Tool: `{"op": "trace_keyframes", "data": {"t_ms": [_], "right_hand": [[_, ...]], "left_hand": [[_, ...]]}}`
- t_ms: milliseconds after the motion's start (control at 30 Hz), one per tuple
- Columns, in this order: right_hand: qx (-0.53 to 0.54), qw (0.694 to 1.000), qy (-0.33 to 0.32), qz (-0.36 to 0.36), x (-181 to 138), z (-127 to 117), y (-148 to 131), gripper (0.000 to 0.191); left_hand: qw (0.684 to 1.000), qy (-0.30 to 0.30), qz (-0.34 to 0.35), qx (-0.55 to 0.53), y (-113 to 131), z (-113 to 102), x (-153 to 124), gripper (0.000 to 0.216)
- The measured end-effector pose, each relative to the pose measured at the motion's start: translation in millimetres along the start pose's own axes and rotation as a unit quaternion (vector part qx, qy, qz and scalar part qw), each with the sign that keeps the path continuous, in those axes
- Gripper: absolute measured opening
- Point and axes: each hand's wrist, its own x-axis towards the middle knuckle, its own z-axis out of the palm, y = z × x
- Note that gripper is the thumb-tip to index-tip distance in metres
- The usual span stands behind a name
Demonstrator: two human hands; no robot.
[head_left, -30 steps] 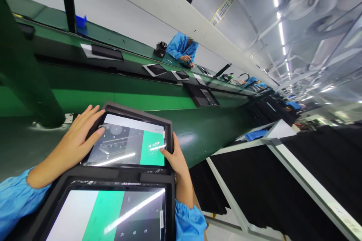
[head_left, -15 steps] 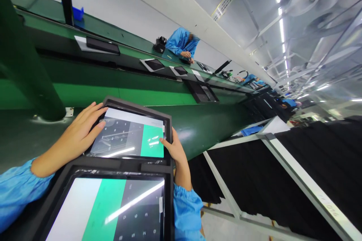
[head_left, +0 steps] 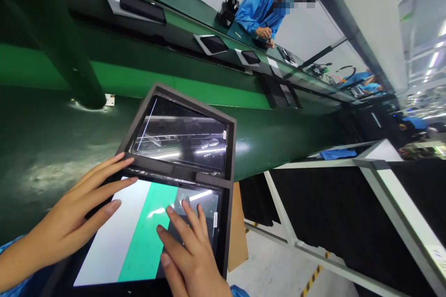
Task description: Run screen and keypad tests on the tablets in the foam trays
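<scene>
From afar, I have the left hand (head_left: pixel 81 216) loosely spread, gripping nothing, over one edge of the lit white-and-green glass tablet (head_left: pixel 141 239) in the black foam tray (head_left: pixel 232 153); the empty right hand (head_left: pixel 193 250) splays above it, so careless brushing could register false touches

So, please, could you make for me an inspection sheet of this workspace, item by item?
Surface: dark green bench, glossy, with light reflections.
Main things: black two-compartment tray; near tablet lit in white, green and dark grey bands; far tablet mostly dark, with reflections.
Clutter: black tablets on white sheets, farther off.
Grips: both bare hands; left grip spread at the near tablet's corner, right grip over its screen; contact cannot be told.
Cables: nothing seen at the tray; tangled cables farther off.
Surroundings: co-worker in blue opposite; white-framed rack to the right.
</scene>
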Motion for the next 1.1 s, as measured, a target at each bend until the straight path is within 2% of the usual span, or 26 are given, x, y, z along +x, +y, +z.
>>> {"op": "trace_keyframes", "data": {"t_ms": [133,300,367,533,867,1000,1100], "right_hand": [[-0.029,0.999,0.037,-0.015,18.6,-4.2,-2.4,0.063],[-0.180,0.981,0.024,-0.070,26.9,-6.8,-2.7,0.046],[-0.235,0.969,0.017,-0.068,29.2,-5.7,-1.3,0.043],[-0.306,0.949,0.052,-0.050,39.7,-2.7,2.2,0.046],[-0.276,0.957,0.020,-0.083,37.6,-4.5,3.9,0.040],[-0.270,0.961,0.035,-0.056,45.3,-1.4,6.2,0.045],[-0.200,0.973,0.082,-0.076,37.5,-9.0,6.2,0.041]], "left_hand": [[1.000,0.011,0.017,-0.003,-1.1,2.1,2.4,0.046],[0.999,0.027,0.025,0.000,-0.8,3.7,1.6,0.040],[0.999,0.026,0.031,0.002,-0.7,3.7,1.9,0.038],[0.999,0.022,0.048,0.009,-2.7,2.5,5.4,0.039],[0.998,0.024,0.064,0.014,-2.6,-1.6,1.6,0.041],[0.996,0.025,0.079,0.026,0.4,-3.9,2.2,0.039],[0.995,0.031,0.088,0.031,3.5,-5.2,2.1,0.036]]}}
